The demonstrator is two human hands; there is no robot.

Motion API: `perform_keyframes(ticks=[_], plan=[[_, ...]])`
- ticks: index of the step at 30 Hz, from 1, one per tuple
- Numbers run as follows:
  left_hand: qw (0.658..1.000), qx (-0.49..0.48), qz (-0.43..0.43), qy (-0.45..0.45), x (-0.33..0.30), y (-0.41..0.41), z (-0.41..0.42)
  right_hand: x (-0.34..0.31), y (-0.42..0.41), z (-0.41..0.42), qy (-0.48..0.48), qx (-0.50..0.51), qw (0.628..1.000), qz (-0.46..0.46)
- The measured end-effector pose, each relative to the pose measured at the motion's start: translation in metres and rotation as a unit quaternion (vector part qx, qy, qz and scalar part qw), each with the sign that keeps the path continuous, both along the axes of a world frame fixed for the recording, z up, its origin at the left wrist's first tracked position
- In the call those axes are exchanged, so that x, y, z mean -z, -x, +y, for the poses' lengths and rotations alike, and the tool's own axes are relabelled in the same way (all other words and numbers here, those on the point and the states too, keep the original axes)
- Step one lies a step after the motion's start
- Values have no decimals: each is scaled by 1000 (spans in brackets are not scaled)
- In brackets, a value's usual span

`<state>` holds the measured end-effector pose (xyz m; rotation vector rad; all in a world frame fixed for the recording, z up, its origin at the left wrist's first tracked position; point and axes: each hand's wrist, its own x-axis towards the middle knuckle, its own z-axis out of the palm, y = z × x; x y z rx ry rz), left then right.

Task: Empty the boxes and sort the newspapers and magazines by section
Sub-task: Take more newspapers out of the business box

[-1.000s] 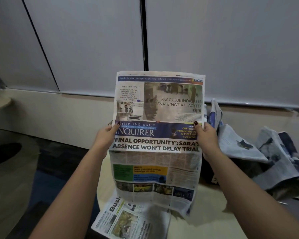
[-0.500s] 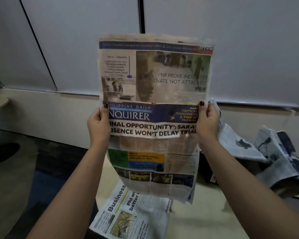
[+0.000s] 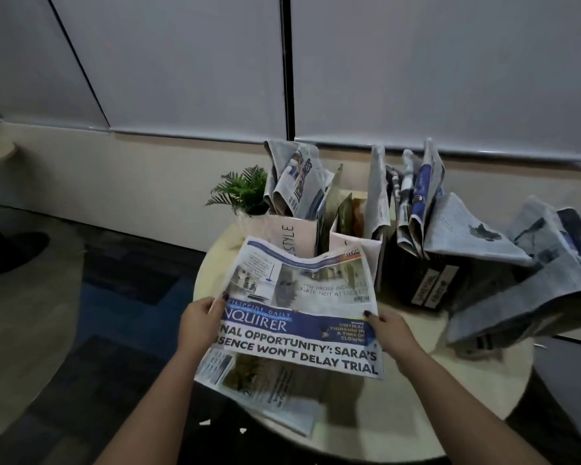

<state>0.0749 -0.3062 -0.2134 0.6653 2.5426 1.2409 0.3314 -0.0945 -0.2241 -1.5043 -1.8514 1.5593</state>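
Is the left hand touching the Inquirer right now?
Touching. The head view shows the left hand gripping the Inquirer's left edge, thumb lying on the front page; the right hand grips the opposite edge.

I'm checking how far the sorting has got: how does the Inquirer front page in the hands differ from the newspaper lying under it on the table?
The Inquirer front page is held off the round table, gripped by the left hand and right hand; the lower newspaper lies flat, untouched. The Inquirer's headline is fully lit and readable; the lower one is shadowed and mostly covered. Both are printed newspapers, already out of the boxes.
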Motion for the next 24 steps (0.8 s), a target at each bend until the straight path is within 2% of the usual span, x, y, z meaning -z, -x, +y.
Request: perform_keyframes(ticks=[5, 11, 14, 16, 20, 24], plan=[[997, 11, -61, -42, 1, -3, -2, 2, -1, -3, 43, -8, 999, 29], [975, 14, -205, -88, -1, -5, 1, 2, -8, -4, 151, -23, 987, 41], [959, 8, -267, -97, 0, -4, 4, 7, -13, -9, 199, -25, 980, 16], [952, 3, -293, -88, 0, -3, 6, 11, -16, -10, 218, -20, 976, -12], [942, 0, -336, -16, 5, 1, 10, 16, -16, -5, 205, 1, 977, -62], [922, -4, -387, 9, 10, 3, 9, 9, -14, 6, 206, 17, 978, -33]])
